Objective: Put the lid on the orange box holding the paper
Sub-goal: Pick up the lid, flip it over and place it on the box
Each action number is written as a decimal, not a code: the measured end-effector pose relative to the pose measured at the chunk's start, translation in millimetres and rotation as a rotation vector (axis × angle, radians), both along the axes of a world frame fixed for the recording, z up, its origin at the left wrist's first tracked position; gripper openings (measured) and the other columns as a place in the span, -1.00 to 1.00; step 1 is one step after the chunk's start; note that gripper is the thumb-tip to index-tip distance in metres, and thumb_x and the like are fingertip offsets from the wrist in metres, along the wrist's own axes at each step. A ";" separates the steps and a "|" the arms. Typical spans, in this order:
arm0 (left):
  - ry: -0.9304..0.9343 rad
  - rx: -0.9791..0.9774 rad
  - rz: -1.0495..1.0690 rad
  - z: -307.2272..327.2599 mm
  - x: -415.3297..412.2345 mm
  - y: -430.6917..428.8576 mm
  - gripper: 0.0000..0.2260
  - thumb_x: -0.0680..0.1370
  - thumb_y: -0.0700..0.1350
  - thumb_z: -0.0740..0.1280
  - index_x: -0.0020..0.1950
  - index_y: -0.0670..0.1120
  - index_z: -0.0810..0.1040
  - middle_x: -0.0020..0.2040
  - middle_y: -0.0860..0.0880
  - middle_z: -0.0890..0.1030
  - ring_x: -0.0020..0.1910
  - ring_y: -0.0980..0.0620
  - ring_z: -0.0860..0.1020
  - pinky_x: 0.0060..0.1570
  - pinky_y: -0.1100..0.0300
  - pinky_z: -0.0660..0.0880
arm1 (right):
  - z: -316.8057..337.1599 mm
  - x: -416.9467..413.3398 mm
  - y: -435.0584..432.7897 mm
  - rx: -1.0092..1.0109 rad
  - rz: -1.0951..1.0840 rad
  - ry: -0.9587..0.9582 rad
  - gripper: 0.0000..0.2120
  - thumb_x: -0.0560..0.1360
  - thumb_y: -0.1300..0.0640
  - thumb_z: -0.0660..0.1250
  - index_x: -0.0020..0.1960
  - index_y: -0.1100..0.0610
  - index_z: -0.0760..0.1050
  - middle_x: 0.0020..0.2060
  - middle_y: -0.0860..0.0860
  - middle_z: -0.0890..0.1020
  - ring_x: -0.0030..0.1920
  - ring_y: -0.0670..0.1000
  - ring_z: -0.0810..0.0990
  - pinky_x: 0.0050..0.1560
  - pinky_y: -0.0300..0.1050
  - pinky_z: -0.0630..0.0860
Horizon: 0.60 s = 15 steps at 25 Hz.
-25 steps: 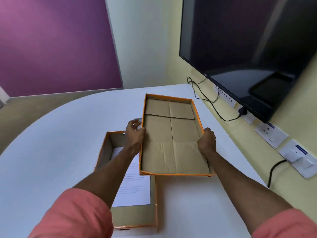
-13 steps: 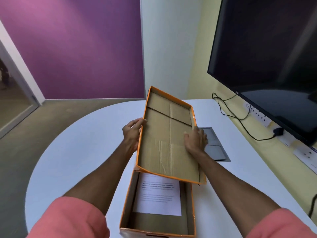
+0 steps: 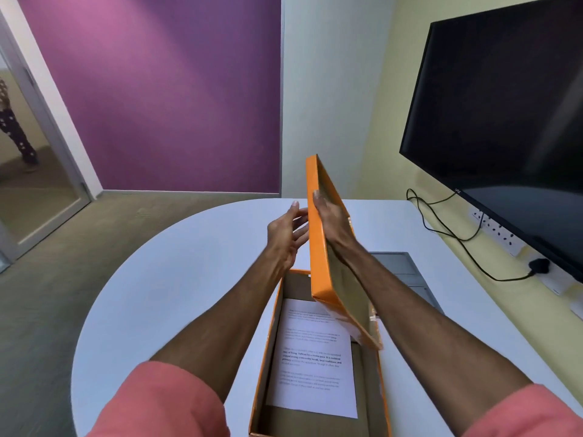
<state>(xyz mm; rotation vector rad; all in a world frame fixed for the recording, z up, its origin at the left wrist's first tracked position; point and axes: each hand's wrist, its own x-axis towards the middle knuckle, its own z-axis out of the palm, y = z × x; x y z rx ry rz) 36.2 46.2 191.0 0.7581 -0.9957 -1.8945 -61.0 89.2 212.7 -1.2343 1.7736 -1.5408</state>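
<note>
The open orange box [image 3: 263, 364] lies on the white table in front of me, long side pointing away. A printed sheet of paper [image 3: 312, 357] lies flat on its bottom. The orange lid [image 3: 317, 234] is tipped up on edge above the box's far right part, its brown inside facing right. My right hand [image 3: 331, 220] grips the lid, thumb over its upper rim. My left hand [image 3: 285, 236] is just left of the lid with fingers spread, apart from it or barely touching.
A white rounded table [image 3: 176, 279] carries the box. A grey floor-box panel [image 3: 407, 272] sits in the table to the right. A large black screen [image 3: 504, 121] hangs on the right wall with cables [image 3: 448, 228] and sockets below. A glass door [image 3: 31, 171] is far left.
The lid has swung from nearly flat to standing on edge. My left hand has come off its left rim and opened. The right hand still holds it.
</note>
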 end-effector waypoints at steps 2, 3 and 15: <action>0.027 -0.019 -0.069 6.1 -1.4 -3.7 -0.71 0.64 -0.01 0.19 0.05 -0.17 0.62 -0.01 -0.14 0.68 -0.12 0.00 0.70 -0.11 0.17 0.67 | 9.4 -8.5 1.0 -0.039 -0.038 0.064 -0.80 0.56 0.13 0.23 -0.18 0.14 0.56 -0.25 0.16 0.66 -0.26 0.08 0.61 -0.15 -0.04 0.56; 0.036 -0.037 -0.102 8.1 -1.5 -5.7 -0.71 0.65 -0.02 0.18 0.06 -0.16 0.61 0.02 -0.14 0.68 -0.08 0.00 0.70 -0.05 0.16 0.66 | 14.5 -11.5 1.9 -0.050 -0.063 0.064 -0.83 0.53 0.18 0.24 -0.20 0.16 0.54 -0.30 0.18 0.62 -0.30 0.08 0.57 -0.20 -0.05 0.53; -0.533 0.095 -0.207 -64.0 33.3 -22.5 -0.42 0.60 0.26 0.02 0.51 -0.05 0.25 0.47 -0.10 0.38 0.39 -0.19 0.41 0.38 -0.17 0.31 | 42.5 -41.8 27.2 -0.101 0.060 -0.654 -0.72 0.54 0.00 0.22 0.15 0.15 0.48 -0.15 0.09 0.61 -0.20 0.09 0.61 -0.11 -0.03 0.56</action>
